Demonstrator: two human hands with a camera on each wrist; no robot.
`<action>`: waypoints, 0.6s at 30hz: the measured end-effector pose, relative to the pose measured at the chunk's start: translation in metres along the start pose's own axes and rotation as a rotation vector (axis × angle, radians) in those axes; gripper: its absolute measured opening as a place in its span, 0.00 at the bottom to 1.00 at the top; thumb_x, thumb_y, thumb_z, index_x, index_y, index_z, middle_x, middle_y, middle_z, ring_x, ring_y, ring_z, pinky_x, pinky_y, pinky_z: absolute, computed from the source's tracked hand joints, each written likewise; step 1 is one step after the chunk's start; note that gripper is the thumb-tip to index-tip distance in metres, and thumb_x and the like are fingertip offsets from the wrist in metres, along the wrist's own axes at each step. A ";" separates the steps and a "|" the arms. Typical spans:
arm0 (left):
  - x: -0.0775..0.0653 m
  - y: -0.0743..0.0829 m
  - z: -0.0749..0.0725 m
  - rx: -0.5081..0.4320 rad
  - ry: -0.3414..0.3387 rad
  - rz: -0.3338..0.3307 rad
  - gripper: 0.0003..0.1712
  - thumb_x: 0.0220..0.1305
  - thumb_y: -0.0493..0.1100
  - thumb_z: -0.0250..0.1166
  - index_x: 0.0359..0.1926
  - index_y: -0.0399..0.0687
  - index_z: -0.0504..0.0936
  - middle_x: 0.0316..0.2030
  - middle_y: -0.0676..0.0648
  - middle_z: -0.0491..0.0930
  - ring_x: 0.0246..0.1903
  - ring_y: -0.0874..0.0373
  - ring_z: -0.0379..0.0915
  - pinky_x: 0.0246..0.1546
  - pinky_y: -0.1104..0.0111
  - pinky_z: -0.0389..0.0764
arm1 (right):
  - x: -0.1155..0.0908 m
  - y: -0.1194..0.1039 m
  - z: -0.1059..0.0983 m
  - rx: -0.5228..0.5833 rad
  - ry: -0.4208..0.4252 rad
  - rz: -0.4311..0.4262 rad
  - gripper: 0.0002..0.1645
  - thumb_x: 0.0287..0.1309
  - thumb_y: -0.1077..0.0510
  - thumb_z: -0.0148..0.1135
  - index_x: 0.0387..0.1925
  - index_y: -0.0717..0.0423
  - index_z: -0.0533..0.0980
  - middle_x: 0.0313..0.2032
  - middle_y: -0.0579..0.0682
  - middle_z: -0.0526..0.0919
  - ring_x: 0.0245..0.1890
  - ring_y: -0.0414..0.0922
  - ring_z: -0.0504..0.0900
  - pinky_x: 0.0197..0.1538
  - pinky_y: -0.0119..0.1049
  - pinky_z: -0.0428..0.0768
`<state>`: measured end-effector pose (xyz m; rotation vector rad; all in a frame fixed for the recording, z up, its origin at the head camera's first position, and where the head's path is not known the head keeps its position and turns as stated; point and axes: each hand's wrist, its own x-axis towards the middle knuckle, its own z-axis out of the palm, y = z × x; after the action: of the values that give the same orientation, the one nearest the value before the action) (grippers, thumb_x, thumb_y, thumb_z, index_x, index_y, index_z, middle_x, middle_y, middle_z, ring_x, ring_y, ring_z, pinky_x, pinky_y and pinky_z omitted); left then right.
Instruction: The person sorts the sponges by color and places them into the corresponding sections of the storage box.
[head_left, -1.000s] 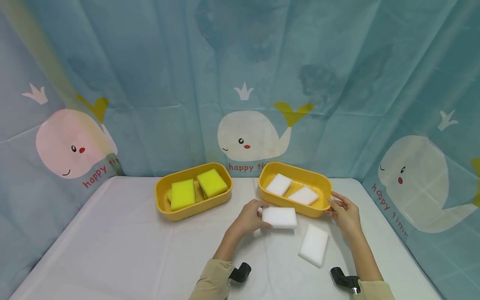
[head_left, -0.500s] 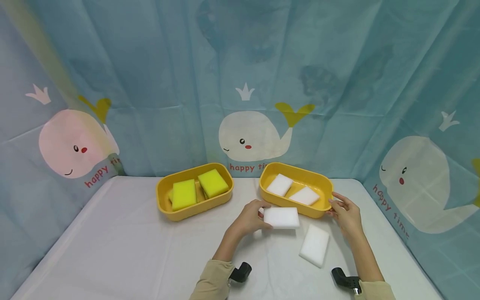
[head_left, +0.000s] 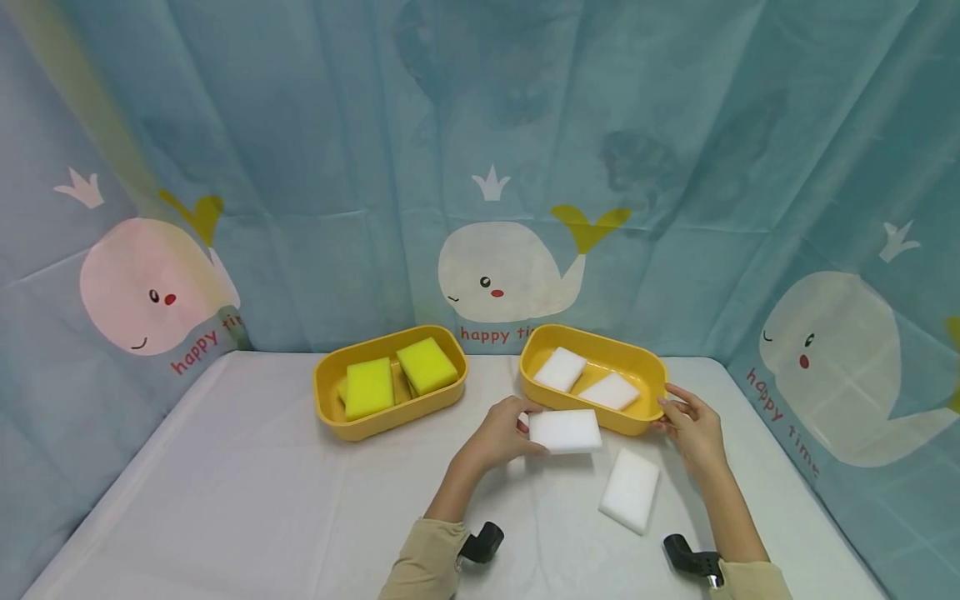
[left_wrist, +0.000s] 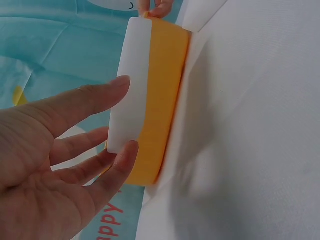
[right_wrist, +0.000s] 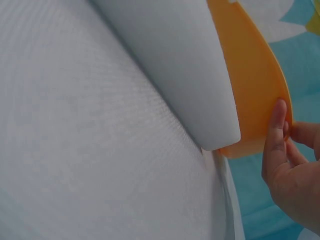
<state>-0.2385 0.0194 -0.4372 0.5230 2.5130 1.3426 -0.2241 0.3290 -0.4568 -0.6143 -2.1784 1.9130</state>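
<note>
My left hand pinches a white sponge block by its left end, thumb on one side and fingers on the other. The block hangs above the table, just in front of the right yellow container. At that container's right end my right hand grips the rim, as the right wrist view shows with thumb and fingers on the wall. Inside lie two white sponges, a left one and a right one. Another white sponge rests on the table between my hands.
A second yellow container stands to the left, with several yellow-green sponges in it. Both containers are near the back edge of the white-covered table. A blue whale-print curtain hangs behind and at the sides.
My left hand has lifted the white sponge slightly and shifted it a little to the right. My right hand stays on the container's rim.
</note>
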 end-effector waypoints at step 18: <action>0.000 0.012 0.000 0.026 0.003 0.050 0.33 0.55 0.41 0.83 0.61 0.40 0.83 0.47 0.48 0.80 0.45 0.51 0.73 0.41 0.66 0.77 | 0.001 0.001 0.000 0.004 0.003 -0.002 0.33 0.79 0.58 0.57 0.78 0.61 0.63 0.39 0.45 0.75 0.32 0.33 0.79 0.40 0.22 0.85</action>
<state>-0.2363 0.0258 -0.4272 0.5934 2.5390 1.3297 -0.2253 0.3294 -0.4578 -0.6137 -2.1722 1.9141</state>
